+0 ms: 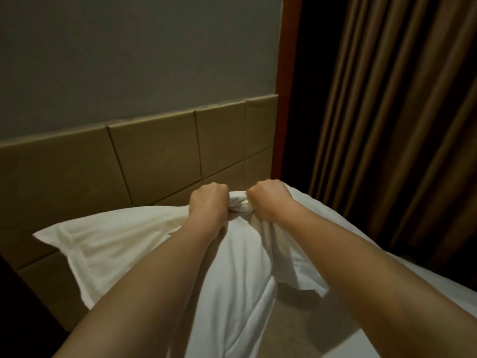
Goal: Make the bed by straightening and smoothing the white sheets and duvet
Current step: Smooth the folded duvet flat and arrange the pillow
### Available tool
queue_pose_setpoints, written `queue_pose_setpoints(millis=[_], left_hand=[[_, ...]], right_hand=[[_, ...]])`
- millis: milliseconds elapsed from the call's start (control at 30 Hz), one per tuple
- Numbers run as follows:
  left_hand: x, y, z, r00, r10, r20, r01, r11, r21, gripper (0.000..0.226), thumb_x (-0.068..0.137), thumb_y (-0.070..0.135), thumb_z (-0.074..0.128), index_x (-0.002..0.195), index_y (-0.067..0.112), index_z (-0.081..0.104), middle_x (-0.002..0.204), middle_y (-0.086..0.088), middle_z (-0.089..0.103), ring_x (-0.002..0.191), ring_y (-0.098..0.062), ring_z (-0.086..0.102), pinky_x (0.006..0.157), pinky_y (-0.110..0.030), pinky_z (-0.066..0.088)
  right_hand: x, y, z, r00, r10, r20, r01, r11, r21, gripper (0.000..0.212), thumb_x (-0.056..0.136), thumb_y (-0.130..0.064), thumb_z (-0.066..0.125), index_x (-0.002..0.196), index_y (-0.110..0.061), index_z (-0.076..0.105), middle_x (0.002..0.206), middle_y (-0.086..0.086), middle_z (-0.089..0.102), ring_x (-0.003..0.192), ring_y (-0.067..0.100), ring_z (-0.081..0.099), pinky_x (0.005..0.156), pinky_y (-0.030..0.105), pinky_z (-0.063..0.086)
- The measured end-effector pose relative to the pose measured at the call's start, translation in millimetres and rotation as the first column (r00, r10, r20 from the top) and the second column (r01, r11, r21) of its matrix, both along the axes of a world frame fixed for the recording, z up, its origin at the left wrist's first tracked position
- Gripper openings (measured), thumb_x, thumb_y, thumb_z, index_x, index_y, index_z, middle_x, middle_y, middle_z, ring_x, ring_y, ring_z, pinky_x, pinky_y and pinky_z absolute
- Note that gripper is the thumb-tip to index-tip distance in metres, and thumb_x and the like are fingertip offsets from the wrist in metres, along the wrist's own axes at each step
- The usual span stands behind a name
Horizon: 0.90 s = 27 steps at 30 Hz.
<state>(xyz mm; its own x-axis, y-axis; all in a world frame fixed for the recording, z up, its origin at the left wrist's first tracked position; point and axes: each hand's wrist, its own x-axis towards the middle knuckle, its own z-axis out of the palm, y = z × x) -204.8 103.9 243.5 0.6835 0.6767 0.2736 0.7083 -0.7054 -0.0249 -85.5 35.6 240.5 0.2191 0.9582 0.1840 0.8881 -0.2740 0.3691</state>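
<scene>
White pillow is held up in front of the tan headboard. The left hand and the right hand sit close together, each squeezed tight on a bunch of cloth at its top edge. It hangs down between the arms. Below lies the white sheet. Brown curtains stand close on the right.
</scene>
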Motion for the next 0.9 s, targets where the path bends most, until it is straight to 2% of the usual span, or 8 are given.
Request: queue_pose_setpoints(millis=[167,367,567,733,900], left_hand=[[16,-86,44,0.992,-0.118,0.050,0.113,0.990,0.087,0.018,0.080,0.006,0.056,0.095,0.012,0.065,0.097,-0.008,0.066,0.092,-0.030,0.063,0.062,-0.032,0.038],[39,-225,88,0.950,-0.296,0.098,0.281,0.949,0.142,0.023,0.082,0.003,0.052,0.099,0.010,0.066,0.101,-0.010,0.066,0.096,-0.030,0.063,0.065,-0.033,0.038],[45,-387,106,0.877,-0.462,0.131,0.440,0.883,0.165,0.022,0.082,0.003,0.052,0.097,0.009,0.066,0.099,-0.008,0.066,0.093,-0.029,0.064,0.063,-0.033,0.039],[43,-510,100,0.796,-0.593,0.121,0.573,0.803,0.166,0.023,0.082,0.000,0.050,0.096,0.010,0.066,0.099,-0.008,0.066,0.092,-0.028,0.064,0.061,-0.032,0.039],[49,-610,98,0.668,-0.739,0.089,0.712,0.669,0.212,0.020,0.085,0.002,0.049,0.093,0.010,0.066,0.096,-0.008,0.067,0.089,-0.028,0.065,0.060,-0.033,0.040]], right_hand=[[4,-103,51,0.993,-0.113,0.022,0.112,0.993,0.038,0.019,0.083,-0.010,0.055,0.099,-0.016,0.064,0.094,0.005,0.066,0.086,0.025,0.063,0.063,0.030,0.040],[8,-259,99,0.946,-0.304,0.111,0.298,0.952,0.069,0.019,0.080,-0.007,0.052,0.092,-0.017,0.063,0.092,0.002,0.066,0.084,0.025,0.063,0.060,0.030,0.037],[-2,-435,118,0.886,-0.435,0.160,0.424,0.900,0.098,0.020,0.082,-0.011,0.050,0.096,-0.017,0.063,0.096,0.003,0.066,0.087,0.026,0.063,0.061,0.030,0.038],[-26,-569,114,0.821,-0.552,0.143,0.542,0.834,0.105,0.019,0.083,-0.012,0.050,0.095,-0.018,0.063,0.097,0.004,0.066,0.090,0.027,0.063,0.063,0.031,0.036],[-47,-676,108,0.677,-0.725,0.124,0.715,0.689,0.121,0.015,0.080,-0.012,0.052,0.089,-0.018,0.063,0.090,0.004,0.066,0.082,0.026,0.063,0.060,0.030,0.037]])
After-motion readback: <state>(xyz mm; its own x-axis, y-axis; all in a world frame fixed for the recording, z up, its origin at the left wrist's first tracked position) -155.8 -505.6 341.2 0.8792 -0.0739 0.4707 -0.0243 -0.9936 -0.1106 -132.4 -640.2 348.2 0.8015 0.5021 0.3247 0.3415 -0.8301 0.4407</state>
